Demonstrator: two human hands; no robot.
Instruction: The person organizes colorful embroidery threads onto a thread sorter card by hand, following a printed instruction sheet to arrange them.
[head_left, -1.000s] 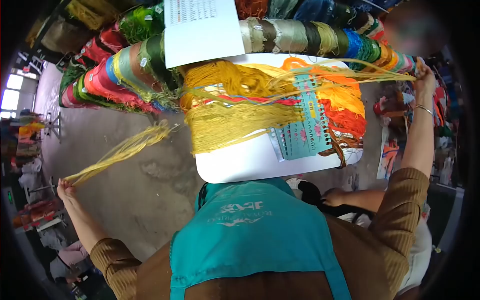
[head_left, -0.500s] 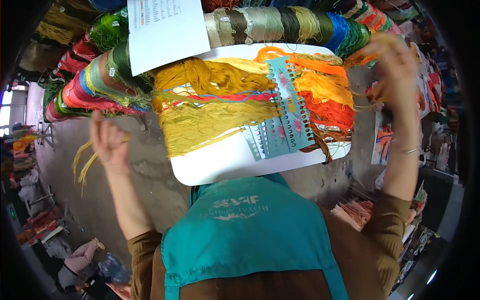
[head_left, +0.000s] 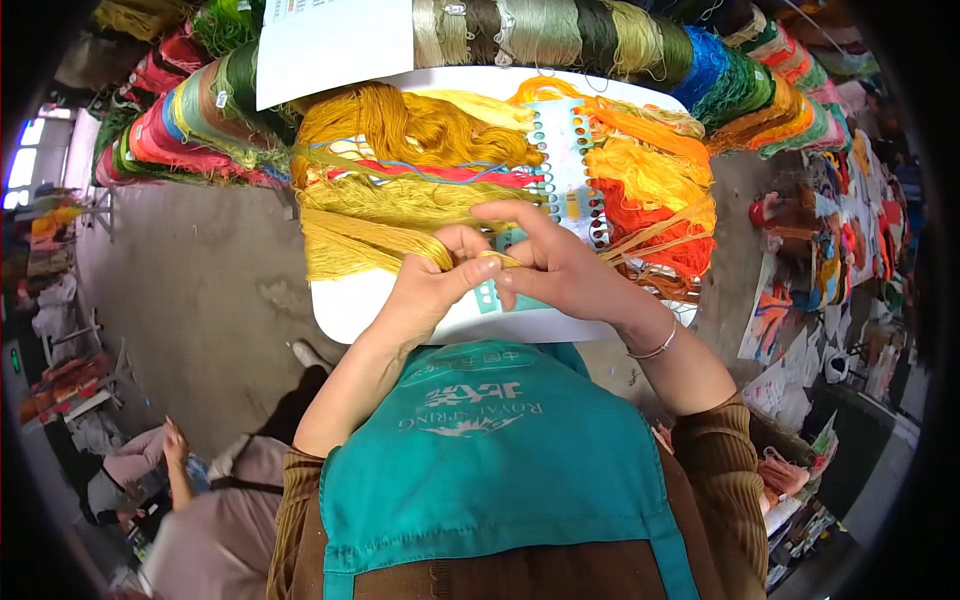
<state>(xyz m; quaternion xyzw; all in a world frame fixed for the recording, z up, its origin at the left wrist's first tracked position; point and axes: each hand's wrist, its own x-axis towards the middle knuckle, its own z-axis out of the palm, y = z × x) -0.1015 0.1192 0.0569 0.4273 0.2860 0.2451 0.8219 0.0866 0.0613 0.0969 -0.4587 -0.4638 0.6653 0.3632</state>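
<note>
My left hand (head_left: 418, 292) pinches a bundle of golden-yellow thread (head_left: 365, 238) over the front of a white board (head_left: 370, 315). My right hand (head_left: 565, 268) meets it fingertip to fingertip, closed on the same thread, with its index finger raised. Tan strands run out past my right wrist. Beneath the hands lies a teal card with punched holes (head_left: 565, 150), its lower part mostly hidden. Mustard thread (head_left: 370, 125) and olive thread (head_left: 400, 195) spread left of the card; orange-yellow thread (head_left: 650, 175) and red thread (head_left: 640, 220) lie to its right.
A printed white sheet (head_left: 335, 55) overlaps the board's far left corner. Behind it runs a rack of wound thread hanks (head_left: 540, 30) in many colours. Another person (head_left: 215, 535) is close at the lower left, with a further person (head_left: 135, 470) beyond. More yarn hangs at the right.
Both hands have come inward from wide apart and met above the board. The yellow thread now lies across the board's front. A person has appeared nearby at the lower left.
</note>
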